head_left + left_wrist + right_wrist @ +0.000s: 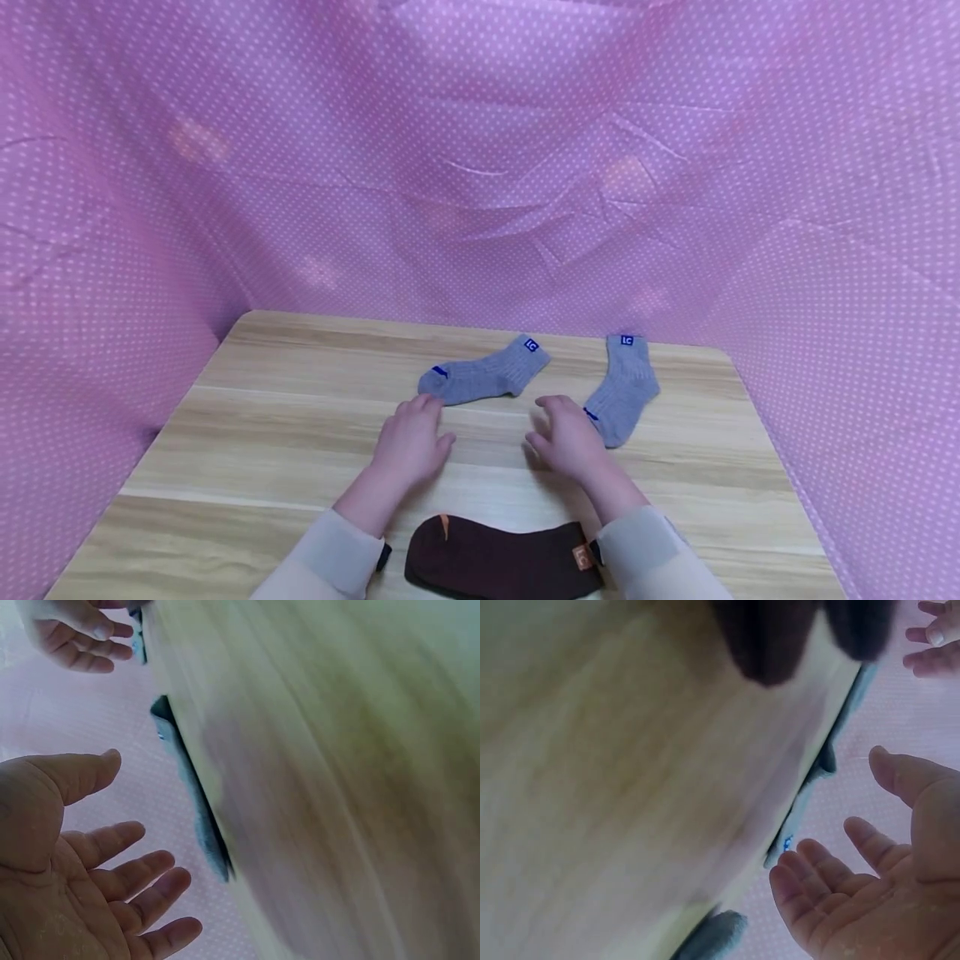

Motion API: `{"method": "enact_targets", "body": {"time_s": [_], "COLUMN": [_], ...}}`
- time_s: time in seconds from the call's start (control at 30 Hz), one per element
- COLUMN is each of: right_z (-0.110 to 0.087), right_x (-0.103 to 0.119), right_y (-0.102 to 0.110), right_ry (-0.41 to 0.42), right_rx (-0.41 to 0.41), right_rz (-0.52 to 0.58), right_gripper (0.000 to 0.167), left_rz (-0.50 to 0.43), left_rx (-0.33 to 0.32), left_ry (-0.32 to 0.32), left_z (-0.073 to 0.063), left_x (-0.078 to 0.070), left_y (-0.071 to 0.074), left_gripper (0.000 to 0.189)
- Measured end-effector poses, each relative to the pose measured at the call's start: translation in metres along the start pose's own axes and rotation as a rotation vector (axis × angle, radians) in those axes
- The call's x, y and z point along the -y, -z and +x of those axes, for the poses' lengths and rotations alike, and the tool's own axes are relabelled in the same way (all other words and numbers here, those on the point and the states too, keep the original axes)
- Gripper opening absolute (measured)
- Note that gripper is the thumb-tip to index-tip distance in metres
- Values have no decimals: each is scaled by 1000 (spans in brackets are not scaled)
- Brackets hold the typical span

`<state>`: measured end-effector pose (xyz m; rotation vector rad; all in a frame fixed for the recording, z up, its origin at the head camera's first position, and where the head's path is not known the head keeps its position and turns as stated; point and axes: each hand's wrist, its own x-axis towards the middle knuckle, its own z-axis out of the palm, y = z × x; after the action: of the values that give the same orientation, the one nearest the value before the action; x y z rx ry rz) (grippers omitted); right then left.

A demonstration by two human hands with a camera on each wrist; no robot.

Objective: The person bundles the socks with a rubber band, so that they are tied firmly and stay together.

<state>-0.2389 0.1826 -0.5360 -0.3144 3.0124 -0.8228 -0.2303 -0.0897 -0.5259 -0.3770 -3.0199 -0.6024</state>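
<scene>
Two grey ankle socks with blue marks lie toward the back of the table. The left grey sock (480, 377) lies slantwise, its toe just beyond the fingertips of my left hand (411, 440). My right hand (570, 442) is beside the toe of the right grey sock (626, 392). Both hands hold nothing; their fingers are loosely bent and spread, palms facing inward in the wrist views. Close to me, between the forearms, lie dark brown socks (502, 560) with an orange toe mark and label, one seemingly stacked on another.
The wood-grain table (247, 433) has a back edge against a pink dotted cloth (480, 167), which also hangs along both sides. Black wrist straps show under the pale sleeves (322, 554).
</scene>
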Motion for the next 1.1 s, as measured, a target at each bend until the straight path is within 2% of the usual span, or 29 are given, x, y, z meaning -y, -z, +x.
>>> {"method": "enact_targets", "body": {"time_s": [0.17,0.3,0.5,0.63,0.93,1.1], "right_z": [9,15,21,24,32,32], "right_x": [-1,-2,-1,1,5,7], "right_y": [-5,-6,-4,-6,-12,-15], "right_ry": [-42,-69,-88,-60,-5,-1], "right_rx": [-2,3,44,97,215,248], "right_rz": [43,75,63,7,-198,-291], "right_gripper": [58,59,62,64,76,77], "left_rz": [-36,-72,-87,-72,-41,-36], "left_rx": [54,124,182,198,237,246], "left_ry": [31,73,108,111,148,164], "left_z": [7,10,14,15,15,15], "left_x": [1,1,0,-1,-6,-6], "left_y": [-2,-4,-10,-13,-15,-14], "left_gripper": [60,64,72,74,76,80]}}
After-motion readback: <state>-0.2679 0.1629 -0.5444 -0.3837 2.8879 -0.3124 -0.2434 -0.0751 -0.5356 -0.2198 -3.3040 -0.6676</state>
